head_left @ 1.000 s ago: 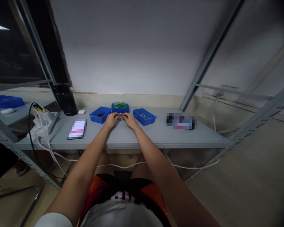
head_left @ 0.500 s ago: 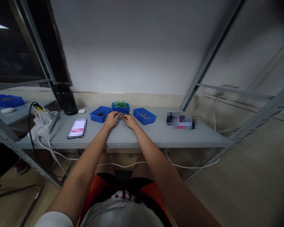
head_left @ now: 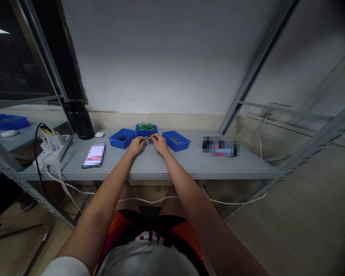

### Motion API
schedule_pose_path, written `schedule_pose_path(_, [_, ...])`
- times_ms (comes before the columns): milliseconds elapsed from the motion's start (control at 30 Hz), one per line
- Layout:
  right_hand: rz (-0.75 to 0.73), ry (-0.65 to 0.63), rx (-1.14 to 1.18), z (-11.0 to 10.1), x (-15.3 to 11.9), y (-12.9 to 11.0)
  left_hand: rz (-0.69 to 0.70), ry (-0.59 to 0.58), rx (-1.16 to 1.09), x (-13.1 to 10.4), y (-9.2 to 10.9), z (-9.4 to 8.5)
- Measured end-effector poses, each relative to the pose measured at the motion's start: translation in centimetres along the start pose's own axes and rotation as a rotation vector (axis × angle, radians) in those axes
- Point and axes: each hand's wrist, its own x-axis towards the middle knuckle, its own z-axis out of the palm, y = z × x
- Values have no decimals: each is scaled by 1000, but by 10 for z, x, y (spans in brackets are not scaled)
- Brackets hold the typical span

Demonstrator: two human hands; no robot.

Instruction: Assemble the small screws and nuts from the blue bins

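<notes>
My left hand [head_left: 136, 146] and my right hand [head_left: 160, 144] rest close together over the shelf top, with fingers bent inward. Between their fingertips lies a cluster of small shiny metal pieces [head_left: 148, 141], too small to name. The left fingers are pinched at its left edge, and the right fingers are pinched at its right edge; what each holds is too small to make out. Around the hands stand a blue bin with dark pieces [head_left: 117, 144] on the left, a blue bin with green pieces [head_left: 146, 133] behind, and a blue bin with silvery pieces [head_left: 182, 146] on the right.
A phone [head_left: 94, 156], a white case [head_left: 99, 135] and a black bottle [head_left: 82, 122] stand left on the grey shelf [head_left: 149, 166]. A power strip [head_left: 57, 147] with cables is at the far left. A blurred object [head_left: 220, 147] lies right. Metal posts frame both sides.
My right hand has shifted slightly up and to the right, uncovering more of the metal pieces. My left hand has stayed almost in place.
</notes>
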Motion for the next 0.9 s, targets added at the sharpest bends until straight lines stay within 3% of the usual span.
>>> schedule_pose_path(167, [-36, 9, 9, 0, -1, -3, 45, -73, 50, -1, 2, 1])
schedule_pose_path(300, [-15, -16, -46, 1, -1, 2, -24, 26, 71, 1, -2, 0])
schedule_pose_path(433, [-30, -129, -112, 3, -3, 8, -32, 139, 44, 2, -4, -1])
schedule_pose_path(633, [-99, -286, -145, 6, -8, 9, 33, 106, 31, 0, 3, -1])
schedule_pose_path(767, [-86, -246, -122, 5, -7, 6, 30, 144, 25, 0, 5, -2])
schedule_pose_path(900, [-42, -87, -94, 3, -2, 5, -10, 200, 25, 1, 2, -3])
